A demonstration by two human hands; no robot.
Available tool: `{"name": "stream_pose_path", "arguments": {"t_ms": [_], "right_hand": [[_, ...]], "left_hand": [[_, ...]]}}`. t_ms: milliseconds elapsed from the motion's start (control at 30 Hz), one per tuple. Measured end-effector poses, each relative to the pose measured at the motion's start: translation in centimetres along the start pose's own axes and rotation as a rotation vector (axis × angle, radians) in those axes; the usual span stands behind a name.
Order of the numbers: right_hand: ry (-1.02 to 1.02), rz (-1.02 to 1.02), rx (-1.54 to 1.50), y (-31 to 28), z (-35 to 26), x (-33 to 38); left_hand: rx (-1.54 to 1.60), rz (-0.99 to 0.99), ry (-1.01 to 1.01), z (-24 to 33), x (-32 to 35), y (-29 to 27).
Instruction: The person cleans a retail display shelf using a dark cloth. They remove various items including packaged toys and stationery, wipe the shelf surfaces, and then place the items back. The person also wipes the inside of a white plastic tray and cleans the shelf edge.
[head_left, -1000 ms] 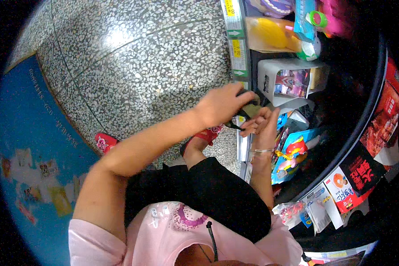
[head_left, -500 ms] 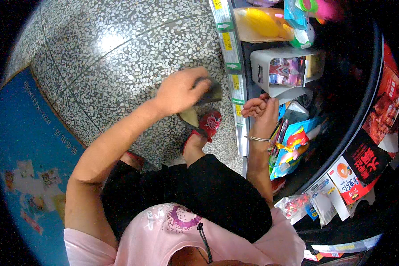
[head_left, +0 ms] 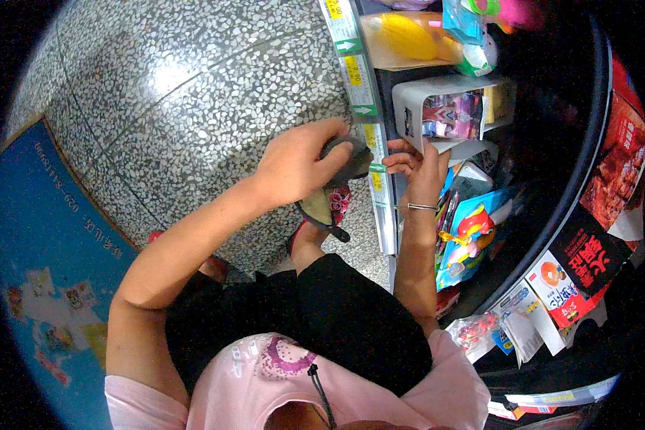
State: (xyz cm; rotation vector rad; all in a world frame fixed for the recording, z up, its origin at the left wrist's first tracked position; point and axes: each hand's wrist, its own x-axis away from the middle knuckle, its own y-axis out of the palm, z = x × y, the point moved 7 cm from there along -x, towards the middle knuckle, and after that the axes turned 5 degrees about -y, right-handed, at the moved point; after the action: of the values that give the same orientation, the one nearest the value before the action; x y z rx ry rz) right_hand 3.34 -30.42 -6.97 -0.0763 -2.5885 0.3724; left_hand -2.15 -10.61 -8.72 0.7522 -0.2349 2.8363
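In the head view, my left hand [head_left: 294,161] is closed around a dark grey, flat, soft-looking thing [head_left: 351,161], perhaps a folded cloth, held above the floor beside the shelf edge. A pale yellowish piece with a dark rim [head_left: 315,208] hangs below that hand; whether it belongs to the grey thing I cannot tell. At the shelf front, my right hand [head_left: 417,168] has its fingers apart and loosely bent toward the price strip [head_left: 369,136]. Its thumb is up at the lower corner of a white plastic bin [head_left: 408,97] holding colourful packets [head_left: 451,118].
Toys in blue packaging [head_left: 473,236] lie beside my right wrist. A yellow toy in a clear bag [head_left: 412,39] sits farther along the shelf. Red and black snack packs [head_left: 588,254] line the right. A blue mat [head_left: 64,236] covers the floor at left, beside speckled terrazzo [head_left: 215,86].
My left hand has shifted slightly right with the grey thing, which now shows more fully near the shelf edge. My right hand has moved a little up, closer to the white bin.
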Motion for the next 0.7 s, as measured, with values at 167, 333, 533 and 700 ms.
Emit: {"name": "stream_pose_path", "arguments": {"t_ms": [167,333,533,700], "right_hand": [[0.020,-0.061,0.004,-0.2,0.6,-0.1],[0.042,-0.059,0.046,0.4,0.5,0.1],[0.032,-0.088,0.110,0.4,0.2,-0.1],[0.011,-0.110,0.209,1.6,-1.3,-0.2]], "left_hand": [[0.023,0.049,0.033,-0.9,0.2,0.4],[0.027,0.048,0.011,-0.7,0.1,0.5],[-0.004,0.009,-0.007,-0.4,-0.3,0.2],[-0.003,0.035,0.010,-0.8,-0.2,0.3]]}}
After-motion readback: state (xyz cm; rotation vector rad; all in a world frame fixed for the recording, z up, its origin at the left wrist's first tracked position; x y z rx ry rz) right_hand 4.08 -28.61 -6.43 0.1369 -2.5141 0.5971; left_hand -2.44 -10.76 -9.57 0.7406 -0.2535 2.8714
